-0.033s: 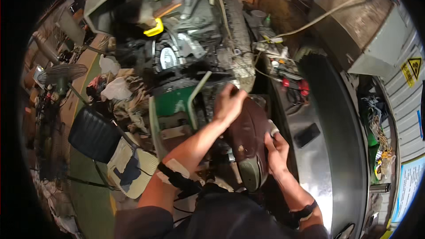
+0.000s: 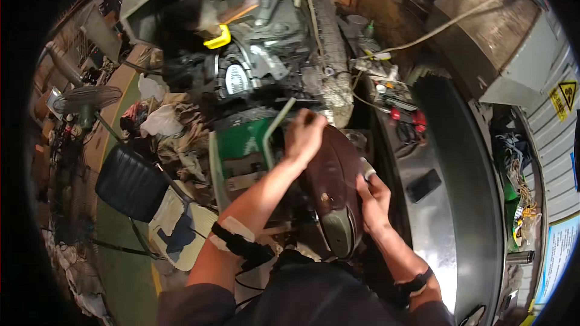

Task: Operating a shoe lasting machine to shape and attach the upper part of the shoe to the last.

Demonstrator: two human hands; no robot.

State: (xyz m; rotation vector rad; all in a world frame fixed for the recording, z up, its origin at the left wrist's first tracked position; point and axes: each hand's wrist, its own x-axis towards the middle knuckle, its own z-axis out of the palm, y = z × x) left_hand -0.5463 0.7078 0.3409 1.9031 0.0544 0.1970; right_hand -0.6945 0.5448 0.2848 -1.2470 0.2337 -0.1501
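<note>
A brown shoe upper [image 2: 333, 169] sits on a grey-green last [image 2: 338, 232] in front of me, its narrow far end toward the machine. My left hand [image 2: 304, 137] is at that far end, fingers curled together against its left edge; whatever they pinch is hidden. Along the shoe's right side is my right hand [image 2: 376, 202], thumb against the brown surface and fingers bent. A small white piece [image 2: 367, 169] shows at the right fingertips, too blurred to name. The machine's lit lamp [image 2: 235, 78] shines beyond the left hand.
A metal bench with a black belt [image 2: 462, 163] runs along the right, a phone [image 2: 424, 186] lying on it. Red-handled tools [image 2: 417, 119] lie farther back. Leftward are a green panel [image 2: 241, 139], a black-backed chair [image 2: 131, 181], piled cloths [image 2: 181, 127] and a fan [image 2: 90, 98].
My left hand and the shoe's far end have shifted slightly left relative to the machine. My right hand stays at the shoe's side. The whole view has moved a little.
</note>
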